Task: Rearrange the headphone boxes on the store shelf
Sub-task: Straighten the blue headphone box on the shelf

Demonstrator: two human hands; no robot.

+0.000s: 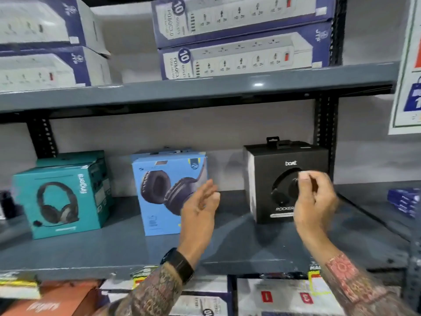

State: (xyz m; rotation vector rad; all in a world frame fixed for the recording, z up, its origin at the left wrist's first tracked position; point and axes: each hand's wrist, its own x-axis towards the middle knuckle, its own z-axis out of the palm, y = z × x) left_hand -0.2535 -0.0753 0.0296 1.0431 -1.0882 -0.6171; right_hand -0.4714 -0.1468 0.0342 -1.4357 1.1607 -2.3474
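Observation:
Three headphone boxes stand apart on the grey middle shelf (127, 247): a teal box (61, 197) at left, a light blue box (164, 192) in the middle, a black box (280, 179) at right. My left hand (200, 206) hovers in front of the blue box's right edge, fingers loosely apart, holding nothing. My right hand (314, 199) is raised in front of the black box, thumb and fingertips pinched together, with nothing visible between them. It hides part of the black box's front.
Long power-strip boxes (241, 58) are stacked on the upper shelf. Small blue boxes (403, 201) lie at the far right of the middle shelf. More boxes (284, 297) fill the shelf below. A poster (407, 65) hangs at right.

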